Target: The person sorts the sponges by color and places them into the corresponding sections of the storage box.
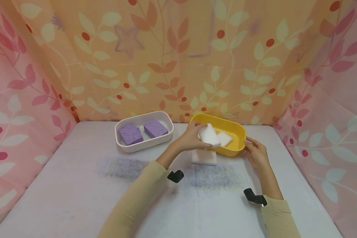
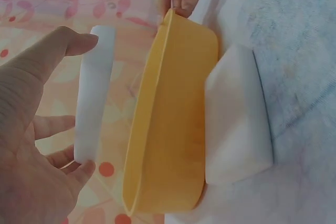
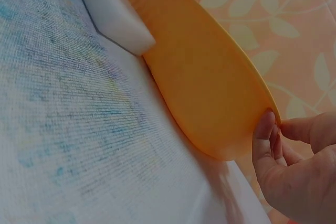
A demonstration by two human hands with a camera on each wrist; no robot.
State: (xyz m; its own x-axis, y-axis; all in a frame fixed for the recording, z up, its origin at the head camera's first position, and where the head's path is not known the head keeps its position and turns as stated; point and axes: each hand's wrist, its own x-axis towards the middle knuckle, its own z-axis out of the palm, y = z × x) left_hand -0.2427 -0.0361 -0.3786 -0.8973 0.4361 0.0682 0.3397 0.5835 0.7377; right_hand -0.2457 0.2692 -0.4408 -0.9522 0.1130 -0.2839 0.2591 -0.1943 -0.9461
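Note:
My left hand [image 1: 192,137] pinches a white sponge block [image 1: 209,135] by its edges, above the near rim of a yellow tray [image 1: 236,129]. In the left wrist view that block [image 2: 93,95] stands on edge between thumb and fingertips, apart from the tray's wall [image 2: 176,114]. Another white sponge [image 1: 224,138] lies inside the tray. A third white sponge [image 1: 204,158] rests on the table against the tray's near side. With thumb and fingers my right hand [image 1: 257,152] pinches the tray's right-end rim, seen closely in the right wrist view [image 3: 296,163].
A white tray [image 1: 142,142] holding two purple sponges [image 1: 155,128] stands to the left. Bluish smudges [image 1: 215,177] mark the white table [image 1: 178,211]. Patterned curtains [image 1: 172,59] enclose the back and both sides.

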